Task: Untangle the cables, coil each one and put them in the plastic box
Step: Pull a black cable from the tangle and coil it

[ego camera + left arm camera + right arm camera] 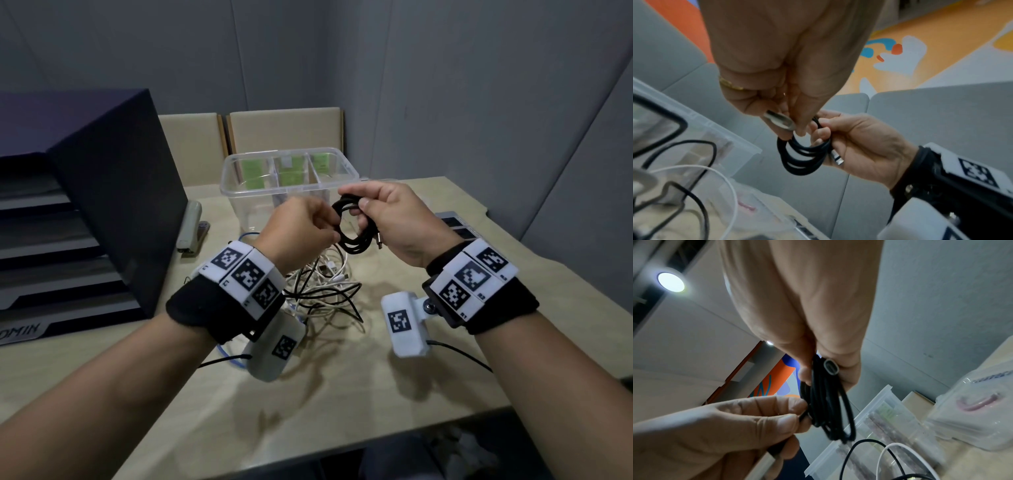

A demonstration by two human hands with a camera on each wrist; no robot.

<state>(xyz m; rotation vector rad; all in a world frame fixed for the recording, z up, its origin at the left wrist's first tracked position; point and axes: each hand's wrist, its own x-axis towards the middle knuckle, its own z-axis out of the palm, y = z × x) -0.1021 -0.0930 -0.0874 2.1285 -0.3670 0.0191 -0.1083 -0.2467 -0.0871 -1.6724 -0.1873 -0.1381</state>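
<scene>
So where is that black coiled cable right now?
In the head view, the black coiled cable is held in the air between the left hand and right hand, just in front of the clear plastic box, above the tangled pile.

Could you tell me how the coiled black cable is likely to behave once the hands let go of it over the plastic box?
The black cable looks thin and floppy: its loops sag unevenly between the left hand and right hand. Nothing visibly ties it, so the coil will probably spring loose. It seems light; dropped into the plastic box, it should not tip it.
</scene>
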